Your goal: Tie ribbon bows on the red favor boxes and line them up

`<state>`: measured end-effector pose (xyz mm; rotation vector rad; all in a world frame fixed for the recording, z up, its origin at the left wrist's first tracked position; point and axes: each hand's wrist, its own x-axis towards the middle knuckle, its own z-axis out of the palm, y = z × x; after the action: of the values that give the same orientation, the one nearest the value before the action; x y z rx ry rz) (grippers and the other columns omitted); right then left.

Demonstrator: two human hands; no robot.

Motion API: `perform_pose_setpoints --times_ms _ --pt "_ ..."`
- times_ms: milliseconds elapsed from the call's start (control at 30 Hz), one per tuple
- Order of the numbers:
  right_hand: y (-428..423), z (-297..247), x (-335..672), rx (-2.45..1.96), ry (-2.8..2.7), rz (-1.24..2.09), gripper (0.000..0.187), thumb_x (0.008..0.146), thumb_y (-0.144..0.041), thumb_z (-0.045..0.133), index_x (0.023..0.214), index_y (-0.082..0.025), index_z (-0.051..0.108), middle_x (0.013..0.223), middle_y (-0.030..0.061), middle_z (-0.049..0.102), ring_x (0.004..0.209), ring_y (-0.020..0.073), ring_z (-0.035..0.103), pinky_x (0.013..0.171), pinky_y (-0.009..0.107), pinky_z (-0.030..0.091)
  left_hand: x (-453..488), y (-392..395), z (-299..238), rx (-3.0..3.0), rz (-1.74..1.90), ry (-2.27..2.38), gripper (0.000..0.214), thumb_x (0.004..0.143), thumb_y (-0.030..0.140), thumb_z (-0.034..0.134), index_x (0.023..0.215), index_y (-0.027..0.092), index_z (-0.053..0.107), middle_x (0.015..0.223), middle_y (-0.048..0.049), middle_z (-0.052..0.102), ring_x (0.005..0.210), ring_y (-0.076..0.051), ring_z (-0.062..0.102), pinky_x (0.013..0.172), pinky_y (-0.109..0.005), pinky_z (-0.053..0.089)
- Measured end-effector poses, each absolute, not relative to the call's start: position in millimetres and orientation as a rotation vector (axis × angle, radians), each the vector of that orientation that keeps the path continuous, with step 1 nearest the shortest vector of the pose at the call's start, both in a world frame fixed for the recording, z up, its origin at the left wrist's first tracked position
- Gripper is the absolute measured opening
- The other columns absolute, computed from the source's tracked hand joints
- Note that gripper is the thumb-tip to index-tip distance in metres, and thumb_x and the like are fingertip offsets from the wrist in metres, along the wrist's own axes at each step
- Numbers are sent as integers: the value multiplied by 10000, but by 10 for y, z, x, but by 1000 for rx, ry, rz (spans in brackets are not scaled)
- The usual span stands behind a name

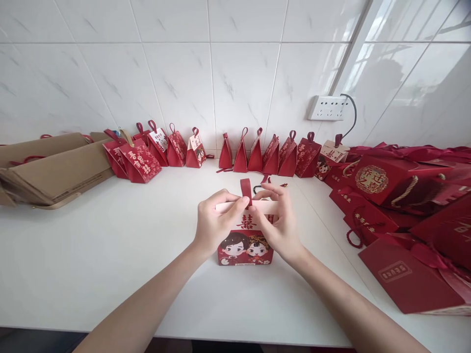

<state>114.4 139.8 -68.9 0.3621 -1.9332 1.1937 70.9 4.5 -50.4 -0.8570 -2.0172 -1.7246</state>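
Note:
A small red and white gift box (246, 247), printed with two cartoon figures and a red character, stands upright on the white table in front of me. A dark red ribbon loop (245, 186) rises from its top edge. My left hand (220, 218) pinches the top at the base of the loop, thumb in front and fingers behind. On the other side, my right hand (277, 220) grips the top edge between thumb and fingers, its index finger raised. The ribbon's lower part is hidden by my fingertips.
Several small red gift boxes (241, 154) with ribbon loops line the tiled wall. Brown paper bags (62, 169) lie at the left. Larger red boxes (415, 279) are piled at the right, below a white power strip (327, 108) with a black cable. A dark cord (257, 188) lies behind my hands.

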Motion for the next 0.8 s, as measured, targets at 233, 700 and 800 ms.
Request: perform_pose_setpoints --times_ms 233,700,800 --pt "1375 -616 1192 182 -2004 1491 217 796 -353 608 947 -199 587 836 15 660 626 113 591 494 205 464 683 26 -497 -909 -1768 -2020 151 788 268 621 667 187 659 603 23 588 583 -99 547 591 -218 443" --pt "1420 -576 1192 184 -2061 1689 225 795 -392 588 777 -168 577 574 -26 516 472 79 433 416 190 361 651 -20 -516 -981 -1847 -2119 141 770 291 598 719 165 633 700 -12 626 656 -133 566 608 -232 450" --pt "1465 -627 1183 310 -2025 1739 209 804 -355 557 927 -188 530 711 -15 559 506 86 466 438 205 387 602 -28 -538 -1032 -1977 -2111 173 779 334 605 779 166 647 753 -20 648 705 -146 586 643 -243 455"
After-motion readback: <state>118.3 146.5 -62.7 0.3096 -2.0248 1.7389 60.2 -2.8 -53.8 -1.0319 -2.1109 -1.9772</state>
